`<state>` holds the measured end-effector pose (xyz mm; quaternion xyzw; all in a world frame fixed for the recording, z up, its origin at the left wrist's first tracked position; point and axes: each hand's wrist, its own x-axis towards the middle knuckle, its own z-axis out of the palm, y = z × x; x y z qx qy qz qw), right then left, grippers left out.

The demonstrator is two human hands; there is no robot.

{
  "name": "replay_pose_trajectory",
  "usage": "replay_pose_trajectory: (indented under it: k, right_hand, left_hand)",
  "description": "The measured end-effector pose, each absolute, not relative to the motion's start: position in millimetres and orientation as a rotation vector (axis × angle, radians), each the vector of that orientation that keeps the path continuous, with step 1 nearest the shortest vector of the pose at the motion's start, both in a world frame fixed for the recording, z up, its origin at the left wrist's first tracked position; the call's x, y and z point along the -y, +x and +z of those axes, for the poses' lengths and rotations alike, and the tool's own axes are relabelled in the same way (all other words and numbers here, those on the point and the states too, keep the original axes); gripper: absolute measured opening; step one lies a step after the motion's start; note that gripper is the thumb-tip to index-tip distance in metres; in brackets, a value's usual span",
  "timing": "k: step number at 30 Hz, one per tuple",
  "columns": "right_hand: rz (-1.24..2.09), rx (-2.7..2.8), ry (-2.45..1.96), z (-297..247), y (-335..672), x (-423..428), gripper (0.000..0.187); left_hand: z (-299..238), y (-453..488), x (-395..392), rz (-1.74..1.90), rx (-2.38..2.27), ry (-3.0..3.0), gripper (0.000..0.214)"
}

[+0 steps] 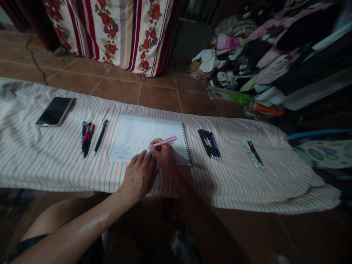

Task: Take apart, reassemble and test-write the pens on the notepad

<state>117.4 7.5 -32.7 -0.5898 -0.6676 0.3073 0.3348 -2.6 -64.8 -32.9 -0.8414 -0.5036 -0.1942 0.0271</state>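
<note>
Pink pen (165, 142) is slanting across the right hand (164, 154), its long axis running from the page at lower left up toward the upper right, with the thumb and fingers pinching the barrel near the hidden tip. Left hand (139, 176) is resting just beside and below it, closer to the camera, its fingers pressed loosely together at the lower edge of the spiral notebook (147, 137), which is lying open with a printed sheet showing. Left of the notebook, a small cluster of pens (86, 138) and a single black pen (101, 137) are lying on the striped cloth (35, 161), with a phone (55, 112) at upper left. To the right, a bundle of pens (209, 143) is lying beside the spiral, and a strip holding a black pen (253, 154) is lying farther along. Near upper right, a shallow box (217, 94) is holding something green (239, 97), below a heap of clothes (247, 47).
</note>
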Motion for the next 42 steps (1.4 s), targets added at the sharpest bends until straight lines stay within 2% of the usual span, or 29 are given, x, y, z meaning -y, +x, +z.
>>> replay_pose_trajectory:
  k: [23, 30, 36, 42]
  right_hand:
    - [0.839, 1.782, -1.503, -30.2, 118.9, -5.3, 0.015]
    - [0.929, 1.559, -1.419, -22.5, 128.5, -2.5, 0.025]
    - [1.028, 1.331, -1.407, -15.0, 132.0, 9.9, 0.020]
    - [1.072, 1.304, -1.200, 11.0, 138.5, 39.0, 0.016]
  left_hand:
    - [-30.7, -2.4, 64.2, -0.596, 1.547, -2.619, 0.033]
    - [-33.0, -2.0, 64.9, -0.602, 1.512, -2.546, 0.032]
    - [-35.5, -3.5, 65.5, -0.623, 1.395, -2.503, 0.032]
    - [-41.9, -3.9, 64.1, -0.706, 1.305, -2.449, 0.034]
